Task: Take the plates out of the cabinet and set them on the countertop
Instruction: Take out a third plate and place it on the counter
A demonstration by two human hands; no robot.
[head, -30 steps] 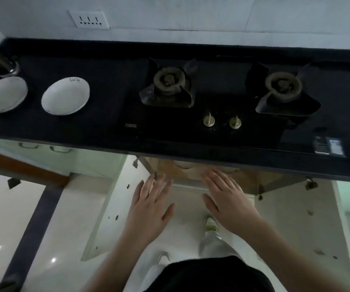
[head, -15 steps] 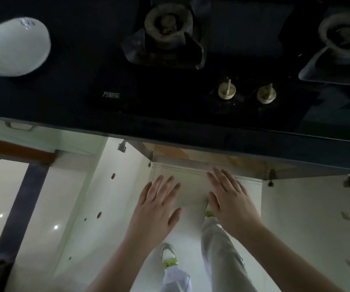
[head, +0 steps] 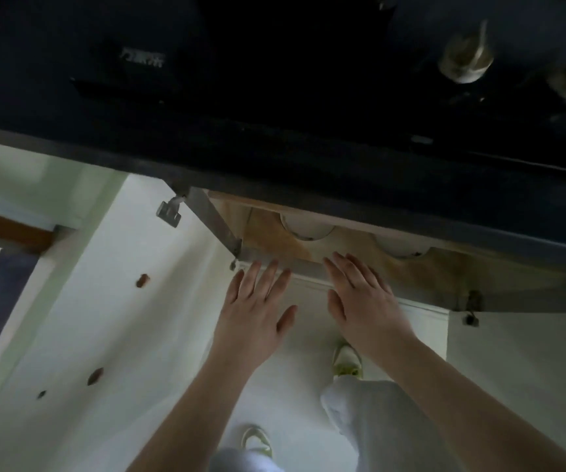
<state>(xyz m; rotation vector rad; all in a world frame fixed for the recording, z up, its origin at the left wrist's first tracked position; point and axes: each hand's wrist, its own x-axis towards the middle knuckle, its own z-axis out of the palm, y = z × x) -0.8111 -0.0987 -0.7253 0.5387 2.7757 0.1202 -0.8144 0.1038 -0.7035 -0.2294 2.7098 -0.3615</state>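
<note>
Our left hand (head: pixel 254 318) and our right hand (head: pixel 363 301) reach out side by side in the middle of the frame. Both are flat with fingers straight and spread, and they hold nothing. A small gap sits between them.

The plates lie just past our fingertips, up the frame, inside the open cabinet (head: pixel 445 277) under the dark countertop (head: pixel 274 158). We count two white plates peeking out. The left plate (head: pixel 307 228) is right above the gap between our hands. The right plate (head: pixel 400 248) is up and to the right of our right hand, so we think that hand is nearer to it. Only their round edges show, the rest hides under the countertop, so we cannot tell if more are behind.

At the upper right we see two stove knobs (head: pixel 467 59). Two shoes (head: pixel 346 361) show on the pale floor below.
</note>
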